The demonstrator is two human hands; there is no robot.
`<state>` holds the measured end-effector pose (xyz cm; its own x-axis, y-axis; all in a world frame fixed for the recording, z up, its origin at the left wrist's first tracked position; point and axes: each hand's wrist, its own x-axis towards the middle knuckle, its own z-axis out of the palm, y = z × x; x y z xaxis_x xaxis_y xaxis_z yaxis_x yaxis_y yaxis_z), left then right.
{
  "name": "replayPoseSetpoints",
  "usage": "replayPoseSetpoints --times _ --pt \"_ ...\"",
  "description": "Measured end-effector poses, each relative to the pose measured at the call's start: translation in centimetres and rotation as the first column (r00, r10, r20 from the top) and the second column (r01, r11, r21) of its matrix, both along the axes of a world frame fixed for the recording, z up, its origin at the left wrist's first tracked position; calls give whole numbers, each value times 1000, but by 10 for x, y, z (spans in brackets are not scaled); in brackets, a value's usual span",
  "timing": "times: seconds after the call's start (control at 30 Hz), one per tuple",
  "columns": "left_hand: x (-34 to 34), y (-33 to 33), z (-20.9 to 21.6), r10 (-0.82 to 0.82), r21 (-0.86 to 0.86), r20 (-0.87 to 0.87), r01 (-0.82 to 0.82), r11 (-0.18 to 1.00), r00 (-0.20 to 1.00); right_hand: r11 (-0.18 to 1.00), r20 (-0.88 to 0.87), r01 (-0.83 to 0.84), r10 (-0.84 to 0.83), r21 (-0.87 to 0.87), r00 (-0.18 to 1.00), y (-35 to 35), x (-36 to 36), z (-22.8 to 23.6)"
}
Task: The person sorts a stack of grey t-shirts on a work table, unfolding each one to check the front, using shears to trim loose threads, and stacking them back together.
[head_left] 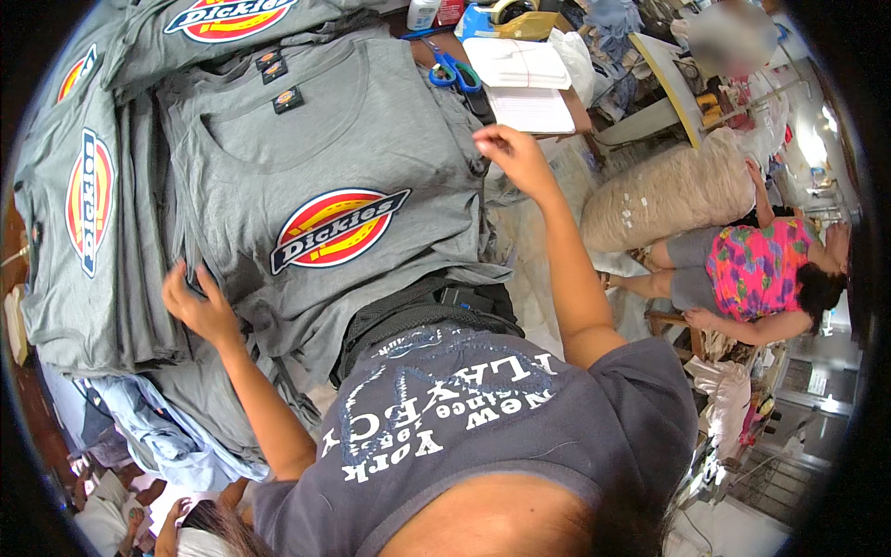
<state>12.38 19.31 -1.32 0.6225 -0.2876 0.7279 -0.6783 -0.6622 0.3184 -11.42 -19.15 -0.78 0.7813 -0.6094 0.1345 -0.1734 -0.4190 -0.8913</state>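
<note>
A grey T-shirt (371, 153) with a round scooped neckline and a red and yellow printed emblem lies flat on a pile of like shirts in front of me. My left hand (202, 304) is at the pile's left edge, thumb and fingers apart, with nothing visible between them. Beside the right edge of the top shirt, my right hand (515, 158) has its fingers loosely bent, and no cloth shows in its grasp. Another stack of grey shirts (139, 311) with the same emblem adjoins on the left. More grey shirts (237, 28) lie at the far side.
Blue-handled scissors (452, 71), a paper pad (529, 110) and a tape dispenser (506, 19) sit beyond the right shirt edge. Light blue garments (181, 432) hang at lower left. To the right are a large beige bundle (664, 200) and a person in a flowered top (756, 265).
</note>
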Motion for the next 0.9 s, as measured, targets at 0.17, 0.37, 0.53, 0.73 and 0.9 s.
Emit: replayPoseSetpoints --times 0.17,0.37,0.53,0.73,0.9 --pt "-34 40 -63 -175 -315 -597 -28 949 783 995 -62 40 -34 97 997 13 -48 -42" --pt "-2 44 -62 55 185 -490 42 982 870 948 -105 19 16 319 994 41 -22 -59" --pt "15 55 -46 7 375 -669 329 867 743 914 -98 -78 127 399 987 37 -14 -63" --pt "6 67 -17 -288 -109 -874 420 901 391 859 -97 -193 268 474 958 22 -29 -25" --pt "12 89 -10 -105 212 -834 491 845 541 850 -112 -252 338 462 934 8 -29 20"
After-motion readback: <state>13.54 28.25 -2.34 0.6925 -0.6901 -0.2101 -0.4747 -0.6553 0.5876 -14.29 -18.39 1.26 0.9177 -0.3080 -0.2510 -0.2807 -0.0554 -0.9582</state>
